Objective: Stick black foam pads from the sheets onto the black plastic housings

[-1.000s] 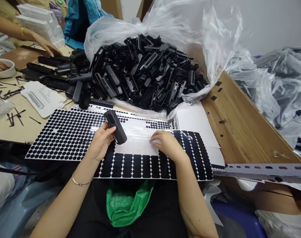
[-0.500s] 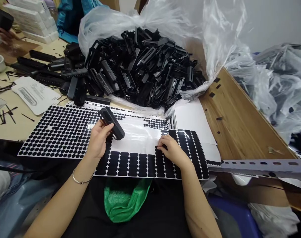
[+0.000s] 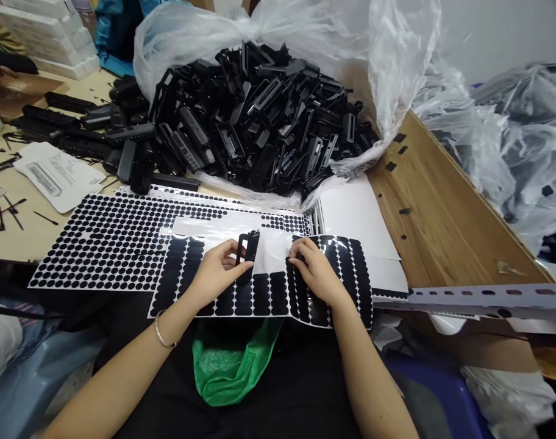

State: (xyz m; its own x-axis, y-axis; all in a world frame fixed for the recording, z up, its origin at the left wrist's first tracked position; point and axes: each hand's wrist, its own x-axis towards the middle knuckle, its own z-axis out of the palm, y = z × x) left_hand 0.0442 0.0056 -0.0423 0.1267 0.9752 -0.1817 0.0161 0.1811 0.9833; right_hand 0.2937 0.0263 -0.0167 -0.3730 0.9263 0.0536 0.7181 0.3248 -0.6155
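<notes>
The left hand [image 3: 218, 272] grips a black plastic part [image 3: 247, 249], stood on end, long axis running near to far, over the pad sheet [image 3: 269, 300]. Just right of it, the right hand [image 3: 318, 273] pinches a black pad [image 3: 289, 263] on that sheet, fingertips pointing left toward the part.

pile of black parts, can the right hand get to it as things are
Probably yes: the right hand rests on the pad sheet, the bag lies open toward it, and only flat sheets lie before the pile.
</notes>
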